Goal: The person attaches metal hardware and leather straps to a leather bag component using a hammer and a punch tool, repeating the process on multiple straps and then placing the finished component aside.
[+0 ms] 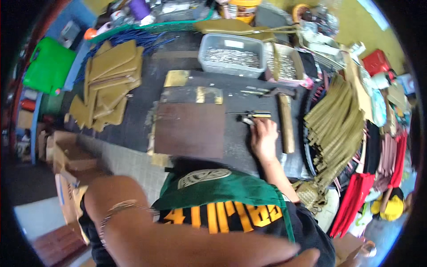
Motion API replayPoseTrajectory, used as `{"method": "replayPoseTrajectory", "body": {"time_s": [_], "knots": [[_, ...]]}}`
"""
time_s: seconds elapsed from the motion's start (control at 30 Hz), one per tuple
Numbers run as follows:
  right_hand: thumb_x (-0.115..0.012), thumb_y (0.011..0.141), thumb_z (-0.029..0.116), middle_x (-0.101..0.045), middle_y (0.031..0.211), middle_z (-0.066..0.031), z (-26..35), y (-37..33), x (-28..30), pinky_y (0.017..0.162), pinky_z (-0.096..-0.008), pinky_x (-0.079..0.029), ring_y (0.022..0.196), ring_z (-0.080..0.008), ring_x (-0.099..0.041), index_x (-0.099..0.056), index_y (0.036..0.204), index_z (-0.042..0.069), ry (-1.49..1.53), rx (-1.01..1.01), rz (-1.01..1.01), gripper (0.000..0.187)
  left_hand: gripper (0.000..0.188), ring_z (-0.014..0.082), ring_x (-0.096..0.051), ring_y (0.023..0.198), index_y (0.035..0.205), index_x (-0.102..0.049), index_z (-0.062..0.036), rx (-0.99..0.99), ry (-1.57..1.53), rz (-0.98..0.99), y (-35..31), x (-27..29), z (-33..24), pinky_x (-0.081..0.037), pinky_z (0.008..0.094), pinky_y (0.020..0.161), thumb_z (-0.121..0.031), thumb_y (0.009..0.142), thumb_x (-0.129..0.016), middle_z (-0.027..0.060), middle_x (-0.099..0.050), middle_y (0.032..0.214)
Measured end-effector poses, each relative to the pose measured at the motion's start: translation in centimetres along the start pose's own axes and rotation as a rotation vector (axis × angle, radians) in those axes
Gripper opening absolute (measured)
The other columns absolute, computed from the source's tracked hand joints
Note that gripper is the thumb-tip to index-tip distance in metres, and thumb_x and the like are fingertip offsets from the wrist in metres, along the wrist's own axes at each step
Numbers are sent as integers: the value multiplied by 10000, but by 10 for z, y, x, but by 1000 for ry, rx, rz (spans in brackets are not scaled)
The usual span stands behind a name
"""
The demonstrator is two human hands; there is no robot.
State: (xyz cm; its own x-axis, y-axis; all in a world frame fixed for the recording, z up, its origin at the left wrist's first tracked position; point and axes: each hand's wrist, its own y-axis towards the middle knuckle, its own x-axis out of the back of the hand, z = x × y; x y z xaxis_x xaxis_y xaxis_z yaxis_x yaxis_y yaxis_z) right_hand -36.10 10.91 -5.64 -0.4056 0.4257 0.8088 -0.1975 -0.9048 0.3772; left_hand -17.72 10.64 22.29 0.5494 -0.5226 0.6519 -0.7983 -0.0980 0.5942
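Note:
My right hand rests on the dark worktop, fingers bent and closed at a small silver-and-dark metal piece. Just beyond the fingertips lies a thin tool with a black and yellowish handle and a slim shaft pointing left. A hammer with a wooden handle lies to the right of this hand. Left of it is a flat brown rectangular sheet, on a dark board. Across my front, very close and blurred, stretches my left arm with a beaded bracelet; my left hand points right, fingers stretched, partly cut off below.
Olive padded pieces are stacked at the left. A clear tub and a box of small metal parts stand at the back. A bundle of olive strips lies at the right, near red straps. A green jerrycan stands far left.

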Motion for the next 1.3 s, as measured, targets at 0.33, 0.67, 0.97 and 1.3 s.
{"method": "replayPoseTrajectory", "body": {"time_s": [0.33, 0.67, 0.97, 1.3], "knots": [[-553, 743, 34, -522, 753, -125, 6, 37, 14, 636, -389, -375, 716, -296, -469, -557, 918, 45, 29, 196, -153, 175, 244, 122, -559, 562, 985, -542, -63, -30, 34, -239, -22, -4, -14, -395, 281, 699, -244, 822, -539, 13, -541, 575], [-586, 720, 242, -494, 982, -67, -1, 81, -22, 766, -458, -380, 985, -303, -423, -597, 974, 144, -330, 69, 93, 272, 250, 194, -583, 852, 1036, -570, -55, 721, -18, -357, -205, 30, 54, -459, 332, 739, -84, 789, -545, 101, -608, 926], [-622, 699, 136, -503, 953, -143, 14, 29, 16, 824, -428, -360, 941, -339, -445, -550, 1036, 83, -288, 128, -131, 349, 330, 323, -536, 930, 1003, -578, -38, 1052, 880, -904, -346, 153, 207, -417, 385, 813, -187, 710, -609, 178, -565, 1000], [-604, 718, 117, -512, 918, -160, 99, -123, 14, 796, -412, -368, 881, -338, -464, -549, 967, 26, -274, -329, -119, 271, 362, 340, -536, 938, 953, -589, -32, 1599, 761, -965, -375, 247, 296, -418, 410, 825, -343, 778, -525, 184, -555, 1037]]}}
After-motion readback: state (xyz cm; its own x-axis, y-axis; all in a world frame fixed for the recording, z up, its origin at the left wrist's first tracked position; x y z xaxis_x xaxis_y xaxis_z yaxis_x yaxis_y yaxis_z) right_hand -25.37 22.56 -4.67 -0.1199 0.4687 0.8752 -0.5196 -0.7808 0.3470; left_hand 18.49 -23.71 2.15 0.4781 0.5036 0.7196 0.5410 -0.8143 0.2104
